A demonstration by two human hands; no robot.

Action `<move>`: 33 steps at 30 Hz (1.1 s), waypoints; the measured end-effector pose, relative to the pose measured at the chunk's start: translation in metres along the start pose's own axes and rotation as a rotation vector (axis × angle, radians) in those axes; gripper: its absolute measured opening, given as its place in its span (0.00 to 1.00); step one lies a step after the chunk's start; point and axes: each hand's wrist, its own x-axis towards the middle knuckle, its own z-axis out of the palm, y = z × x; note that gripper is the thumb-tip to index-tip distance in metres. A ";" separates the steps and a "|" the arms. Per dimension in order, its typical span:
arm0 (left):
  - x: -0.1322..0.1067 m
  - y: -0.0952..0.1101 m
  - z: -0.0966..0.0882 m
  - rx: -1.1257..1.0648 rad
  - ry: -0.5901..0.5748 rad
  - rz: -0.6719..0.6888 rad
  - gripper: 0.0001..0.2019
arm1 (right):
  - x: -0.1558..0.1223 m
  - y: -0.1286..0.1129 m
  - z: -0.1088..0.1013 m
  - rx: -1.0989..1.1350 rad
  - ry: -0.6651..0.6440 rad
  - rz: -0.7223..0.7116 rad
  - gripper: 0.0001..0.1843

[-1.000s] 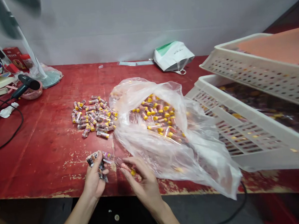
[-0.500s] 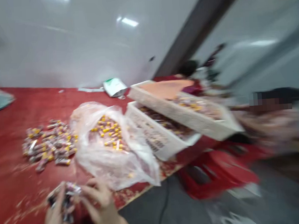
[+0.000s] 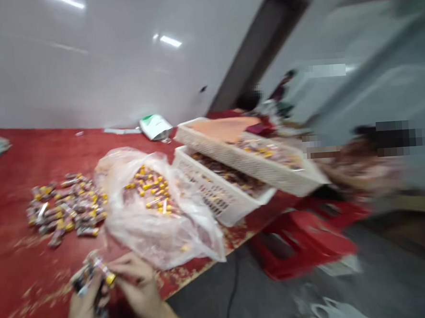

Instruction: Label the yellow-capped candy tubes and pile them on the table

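My left hand point(image 3: 85, 303) is closed around a small bunch of little tubes with clear and dark parts. One yellow-capped tube point(image 3: 104, 272) sticks out at the top of the bunch, its yellow end towards my right hand point(image 3: 139, 283). The bent fingers of that hand pinch at this end, though blur hides the exact contact. Beyond my hands lies a loose pile of similar tubes point(image 3: 67, 206) on the red table point(image 3: 10, 267). An opened clear plastic bag point(image 3: 130, 226) beside the pile holds several more.
Two white plastic crates point(image 3: 200, 186) filled with similar pieces stand right of the bag, one resting slantwise on the other. An orange sheet lies on the upper crate. A red stool point(image 3: 307, 242) stands beyond the table edge. Other people sit further right.
The view has shifted slightly, so the scene sits further left. Between my hands, the tube has turned and its yellow end now shows by my right fingers.
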 end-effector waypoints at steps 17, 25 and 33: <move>0.024 -0.004 0.000 -0.144 -0.046 0.019 0.20 | 0.007 0.043 0.021 0.132 0.120 0.122 0.09; 0.054 0.006 -0.019 -0.210 0.111 -0.009 0.12 | 0.103 0.078 0.033 -0.414 0.144 0.126 0.11; 0.052 0.014 -0.029 -0.219 0.157 0.036 0.14 | 0.226 0.087 -0.071 -1.093 0.008 0.258 0.17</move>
